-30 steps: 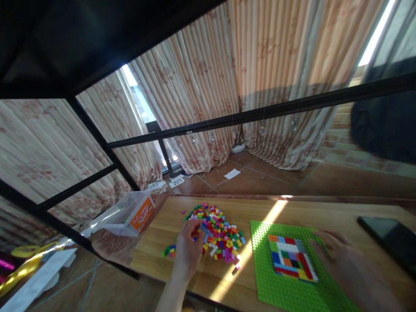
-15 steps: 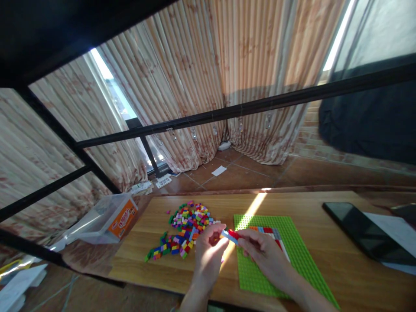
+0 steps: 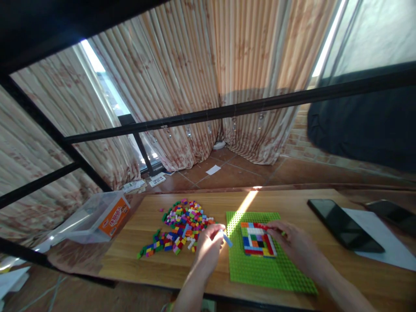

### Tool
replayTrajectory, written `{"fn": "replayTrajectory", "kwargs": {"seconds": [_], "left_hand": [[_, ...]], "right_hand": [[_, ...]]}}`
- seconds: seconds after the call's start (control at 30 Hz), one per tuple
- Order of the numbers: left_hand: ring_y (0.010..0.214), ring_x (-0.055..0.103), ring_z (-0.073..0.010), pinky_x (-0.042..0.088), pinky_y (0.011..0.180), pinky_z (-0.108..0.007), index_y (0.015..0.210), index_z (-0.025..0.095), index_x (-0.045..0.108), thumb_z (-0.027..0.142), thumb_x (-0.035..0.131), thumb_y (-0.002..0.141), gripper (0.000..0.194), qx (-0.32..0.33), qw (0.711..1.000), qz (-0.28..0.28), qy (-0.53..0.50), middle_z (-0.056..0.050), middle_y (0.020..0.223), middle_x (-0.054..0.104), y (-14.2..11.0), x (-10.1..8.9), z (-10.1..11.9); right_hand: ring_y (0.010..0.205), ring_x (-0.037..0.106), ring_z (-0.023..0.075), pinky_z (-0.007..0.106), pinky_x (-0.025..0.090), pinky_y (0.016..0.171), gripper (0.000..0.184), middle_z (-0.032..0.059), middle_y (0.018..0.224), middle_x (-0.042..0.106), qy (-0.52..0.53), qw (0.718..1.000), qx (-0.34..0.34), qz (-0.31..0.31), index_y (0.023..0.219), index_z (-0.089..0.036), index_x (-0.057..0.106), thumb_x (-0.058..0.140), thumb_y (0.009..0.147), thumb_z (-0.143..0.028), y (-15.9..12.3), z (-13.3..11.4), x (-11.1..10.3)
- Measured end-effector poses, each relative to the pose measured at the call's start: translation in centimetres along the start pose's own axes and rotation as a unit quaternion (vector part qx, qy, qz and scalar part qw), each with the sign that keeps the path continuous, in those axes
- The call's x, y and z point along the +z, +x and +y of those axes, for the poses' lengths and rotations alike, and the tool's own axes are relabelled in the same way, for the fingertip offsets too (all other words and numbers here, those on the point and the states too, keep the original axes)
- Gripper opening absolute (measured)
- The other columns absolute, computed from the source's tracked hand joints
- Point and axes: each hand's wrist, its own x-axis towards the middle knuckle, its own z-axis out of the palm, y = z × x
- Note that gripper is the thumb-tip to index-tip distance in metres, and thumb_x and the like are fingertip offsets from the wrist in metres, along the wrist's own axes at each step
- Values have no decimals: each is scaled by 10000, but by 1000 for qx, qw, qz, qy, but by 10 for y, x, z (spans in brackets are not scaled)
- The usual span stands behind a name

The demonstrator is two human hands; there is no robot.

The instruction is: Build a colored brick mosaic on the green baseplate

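My left hand is closed in a pinch on a light blue brick, which sticks out over the left edge of the green baseplate. On the plate sits a square build of mixed bricks in red, white, blue, orange and other colours. My right hand reaches across the plate from the right. Its fingertips are pinched on a red brick at the build's far right corner; whether the brick is pressed down there I cannot tell.
Loose coloured bricks lie heaped on the wooden table left of my hands. A clear plastic box with an orange label stands beyond the table's left end. On the right are a black tablet and white paper.
My hands have come apart. My right hand has moved right to the build with the red brick, while my left keeps the light blue brick. The view has shifted slightly.
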Motion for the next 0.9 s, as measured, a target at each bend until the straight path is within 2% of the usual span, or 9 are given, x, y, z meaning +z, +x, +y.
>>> {"fn": "replayTrajectory", "kwargs": {"seconds": [0.13, 0.27, 0.43, 0.57, 0.9], "left_hand": [[648, 567, -129, 463, 618, -237, 912, 203, 675, 245, 448, 759, 278, 32, 992, -45, 117, -1, 753, 662, 5, 11, -11], [711, 594, -164, 474, 686, -265, 951, 222, 690, 235, 439, 750, 322, 54, 981, -52, 178, 10, 696, 667, 2, 18, -15], [727, 596, -159, 462, 703, -253, 1011, 203, 678, 228, 449, 743, 353, 60, 980, -61, 182, 11, 657, 660, -1, 22, -15], [730, 592, -150, 458, 705, -244, 1036, 181, 670, 221, 442, 749, 369, 68, 980, -68, 175, 3, 678, 672, -2, 23, -15], [818, 613, -148, 470, 789, -241, 1095, 207, 658, 223, 428, 774, 395, 113, 974, -77, 182, -15, 936, 709, -7, 25, -8]], "right_hand": [[896, 618, 204, 355, 500, 810, 232, 52, 971, 666, -31, 997, -63, 8, 864, -275, 712, 486, 860, -327, -4, -6, 16], [907, 595, 202, 358, 498, 810, 211, 49, 969, 630, -44, 996, -77, 19, 879, -305, 728, 522, 836, -290, -1, -9, 26], [885, 581, 206, 366, 489, 811, 156, 52, 945, 615, -55, 997, -53, 20, 777, -277, 727, 572, 791, -264, 2, -3, 32], [877, 581, 201, 356, 487, 795, 161, 48, 951, 615, -64, 997, -43, 23, 779, -271, 718, 560, 794, -241, 2, -2, 34], [853, 570, 203, 339, 452, 795, 189, 47, 897, 639, -186, 979, -85, -4, 825, -238, 687, 506, 869, -207, -1, -21, 26]]}}
